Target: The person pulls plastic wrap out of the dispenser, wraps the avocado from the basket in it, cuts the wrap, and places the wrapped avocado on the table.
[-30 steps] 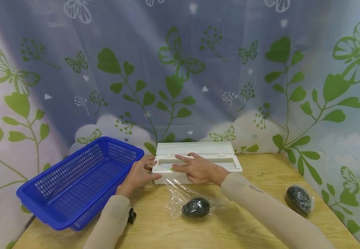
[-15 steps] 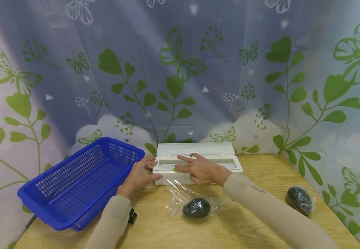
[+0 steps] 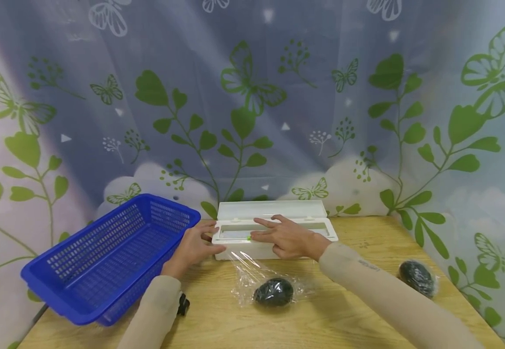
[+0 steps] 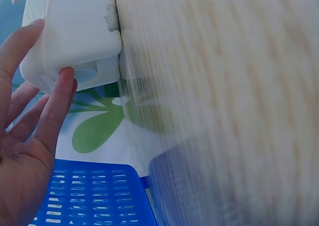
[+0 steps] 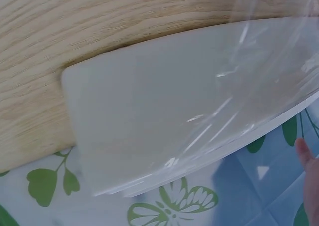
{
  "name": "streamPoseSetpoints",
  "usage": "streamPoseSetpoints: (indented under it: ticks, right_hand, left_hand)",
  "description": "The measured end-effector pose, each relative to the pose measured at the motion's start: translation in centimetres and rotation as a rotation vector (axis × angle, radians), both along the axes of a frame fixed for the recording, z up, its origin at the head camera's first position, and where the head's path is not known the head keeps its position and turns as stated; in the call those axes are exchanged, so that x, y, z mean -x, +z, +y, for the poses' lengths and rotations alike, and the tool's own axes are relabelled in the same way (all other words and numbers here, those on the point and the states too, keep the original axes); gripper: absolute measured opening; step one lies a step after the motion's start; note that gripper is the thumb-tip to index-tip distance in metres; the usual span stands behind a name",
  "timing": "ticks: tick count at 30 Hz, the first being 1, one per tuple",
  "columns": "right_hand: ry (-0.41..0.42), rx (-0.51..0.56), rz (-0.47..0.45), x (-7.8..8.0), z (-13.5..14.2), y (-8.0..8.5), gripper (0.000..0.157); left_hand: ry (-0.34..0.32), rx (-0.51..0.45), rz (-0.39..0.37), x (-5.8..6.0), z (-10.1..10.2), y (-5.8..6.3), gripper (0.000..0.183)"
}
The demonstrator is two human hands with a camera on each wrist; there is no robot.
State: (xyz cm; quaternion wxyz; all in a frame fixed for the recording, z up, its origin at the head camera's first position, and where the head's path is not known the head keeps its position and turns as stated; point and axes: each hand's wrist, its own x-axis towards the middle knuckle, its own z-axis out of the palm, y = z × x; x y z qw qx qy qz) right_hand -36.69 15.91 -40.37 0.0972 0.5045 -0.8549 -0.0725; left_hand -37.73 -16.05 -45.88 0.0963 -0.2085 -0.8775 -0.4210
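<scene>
A white cling film dispenser (image 3: 243, 251) stands at the back of the table, its lid (image 3: 274, 209) raised. My left hand (image 3: 193, 246) holds its left end, thumb on the front and fingers at the end, as the left wrist view shows. Extended fingers of my right hand (image 3: 293, 240) press on a small green slide cutter (image 3: 249, 238) on the dispenser's front edge. From the dispenser clear film (image 3: 244, 281) hangs down onto the table, around a dark avocado (image 3: 274, 292). In the right wrist view, film crosses the dispenser's face (image 5: 134, 106); only one fingertip shows.
To the left a blue plastic basket (image 3: 77, 310) stands close to my left arm. At the right lies a second dark avocado (image 3: 416, 277) wrapped in film. Behind the wooden table (image 3: 344, 320) hangs a patterned curtain (image 3: 252, 145).
My right hand has slid a little to the right along the dispenser, the green cutter moving with it. The left hand stays at the dispenser's left end.
</scene>
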Motion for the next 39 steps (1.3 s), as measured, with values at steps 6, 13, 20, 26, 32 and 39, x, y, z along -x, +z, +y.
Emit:
streamPoseSetpoints:
  ticks: [6, 13, 20, 26, 32, 39]
  right_hand:
    - [0.009, 0.028, 0.012, -0.3, 1.8, 0.0, 0.067]
    - [-0.001, 0.038, 0.013, -0.8, 4.0, -0.1, 0.069]
    - [-0.014, 0.046, 0.011, -1.2, 5.6, 0.0, 0.068]
    - [-0.04, 0.051, 0.006, -1.4, 7.1, -0.1, 0.064]
    - [-0.04, 0.09, 0.001, -1.8, 8.6, -0.1, 0.062]
    - [-0.056, 0.096, 0.02, -2.1, 10.8, -0.4, 0.064]
  left_hand:
    - [-0.011, -0.006, 0.013, 0.0, -0.3, 0.0, 0.061]
    - [-0.005, -0.006, -0.018, 0.1, -0.4, -0.1, 0.061]
    - [-0.002, -0.019, -0.035, 0.0, -0.2, 0.0, 0.061]
    - [-0.007, -0.015, -0.026, 0.0, -0.1, 0.1, 0.062]
    - [-0.006, -0.024, -0.033, 0.1, -0.2, 0.2, 0.061]
    - [-0.014, -0.016, -0.027, 0.0, -0.2, -0.1, 0.061]
